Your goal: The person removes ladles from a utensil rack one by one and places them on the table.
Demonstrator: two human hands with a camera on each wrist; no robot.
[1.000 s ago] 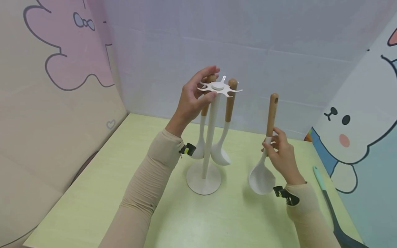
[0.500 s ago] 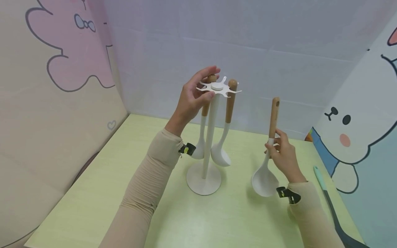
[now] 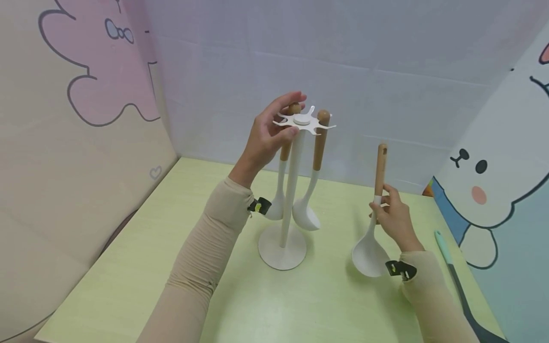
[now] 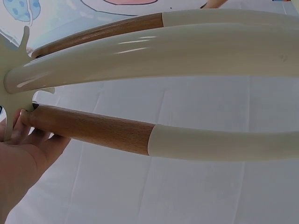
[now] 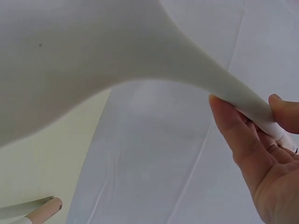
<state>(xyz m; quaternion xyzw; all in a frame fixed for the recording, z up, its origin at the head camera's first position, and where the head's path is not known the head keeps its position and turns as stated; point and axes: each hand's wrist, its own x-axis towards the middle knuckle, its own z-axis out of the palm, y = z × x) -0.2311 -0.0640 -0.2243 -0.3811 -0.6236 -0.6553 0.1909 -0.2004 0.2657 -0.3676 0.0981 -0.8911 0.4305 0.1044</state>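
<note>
Wooden-handled white spoon [image 3: 369, 256], bowl down, at three o'clock from the base of the utensil stand [image 3: 293, 183].
Pinched at the neck by the right hand [image 3: 397, 223], with the left hand [image 3: 263, 136] clamped on the stand's hooked top, at twelve o'clock by two hanging wooden-handled utensils [image 3: 319, 148].

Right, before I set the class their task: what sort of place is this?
Probably a makeshift booth rather than a working kitchen: a pale green table, a creased backdrop behind it, and cartoon-printed walls on both sides.
</note>
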